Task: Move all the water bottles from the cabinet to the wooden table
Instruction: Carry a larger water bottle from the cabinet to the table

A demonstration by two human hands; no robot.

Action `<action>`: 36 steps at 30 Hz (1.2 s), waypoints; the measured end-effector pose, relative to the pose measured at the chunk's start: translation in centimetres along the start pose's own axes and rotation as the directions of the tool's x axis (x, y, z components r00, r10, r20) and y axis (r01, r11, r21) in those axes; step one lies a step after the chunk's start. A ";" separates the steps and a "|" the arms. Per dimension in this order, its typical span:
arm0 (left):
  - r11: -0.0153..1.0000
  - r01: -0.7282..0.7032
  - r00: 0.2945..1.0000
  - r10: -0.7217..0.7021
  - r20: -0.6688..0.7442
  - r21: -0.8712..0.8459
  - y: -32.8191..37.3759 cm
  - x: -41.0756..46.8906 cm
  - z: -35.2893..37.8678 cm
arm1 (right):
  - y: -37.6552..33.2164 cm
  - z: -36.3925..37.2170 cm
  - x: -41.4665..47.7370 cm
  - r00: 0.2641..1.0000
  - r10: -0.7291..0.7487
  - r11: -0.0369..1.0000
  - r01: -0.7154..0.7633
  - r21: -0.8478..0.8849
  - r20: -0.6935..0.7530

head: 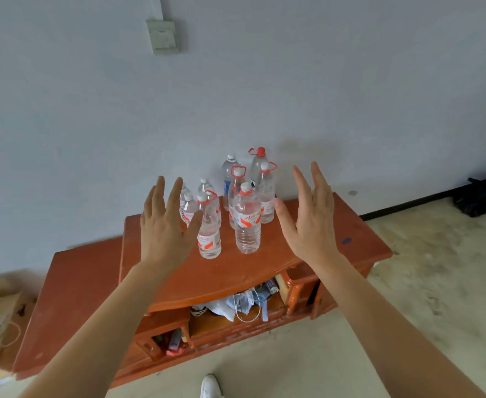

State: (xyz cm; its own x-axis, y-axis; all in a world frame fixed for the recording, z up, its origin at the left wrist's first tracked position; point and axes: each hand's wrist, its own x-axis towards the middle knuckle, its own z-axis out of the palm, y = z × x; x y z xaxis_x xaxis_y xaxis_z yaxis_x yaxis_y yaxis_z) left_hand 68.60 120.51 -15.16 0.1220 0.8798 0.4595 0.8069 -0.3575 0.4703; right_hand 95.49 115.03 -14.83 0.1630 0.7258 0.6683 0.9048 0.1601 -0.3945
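**Now: both hands spread before the bottles**

Upright water bottles (246, 219) cluster on the red-brown cabinet (316, 254) top, toward the wall at twelve o'clock. The left hand (165, 228) hovers at nine o'clock of the cluster, fingers wide, holding nothing. The right hand (312, 214) hovers at three o'clock, fingers likewise spread and empty.

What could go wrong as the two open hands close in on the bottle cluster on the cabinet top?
1. The water bottles stand tightly packed; lifting a front one could tip its neighbours, likely knocking several over.
2. The left hand covers the small bottles behind it, so a reach there is partly blind.
3. The right hand, open beside the cluster, could brush the tall bottle at the edge of the cabinet group.
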 end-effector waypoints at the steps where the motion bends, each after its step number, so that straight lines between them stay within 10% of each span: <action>1: 1.000 0.020 0.999 -0.020 0.039 0.008 -1.4 1.6 1.3 | 0.4 2.0 1.1 1.000 0.017 1.000 -0.017 -0.003 0.012; 15: 0.980 0.192 0.891 -0.194 0.410 0.047 -13.1 14.2 16.5 | 7.4 22.3 7.0 0.891 0.298 0.948 -0.318 0.002 0.342; 23: 0.888 0.440 0.766 -0.448 0.461 0.132 -12.5 10.2 20.7 | 11.5 30.1 10.0 0.865 0.184 0.948 -0.281 0.147 0.467; 32: 0.889 0.426 0.542 -0.400 0.739 0.168 -8.1 7.2 28.4 | 15.7 29.4 12.1 0.834 0.226 0.888 -0.390 0.246 0.504; 36: 0.915 0.386 0.579 -0.342 0.740 0.120 -5.8 10.6 34.5 | 19.2 25.9 10.7 0.799 0.319 0.801 -0.515 0.304 0.510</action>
State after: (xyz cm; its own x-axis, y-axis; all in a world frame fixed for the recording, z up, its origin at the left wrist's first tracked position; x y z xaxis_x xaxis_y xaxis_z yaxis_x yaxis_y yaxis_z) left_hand 85.18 142.70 -38.99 0.2228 0.8636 -0.4523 0.8545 0.0504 0.5170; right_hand 104.40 143.18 -31.63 0.2186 0.9720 0.0861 0.5214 -0.0418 -0.8523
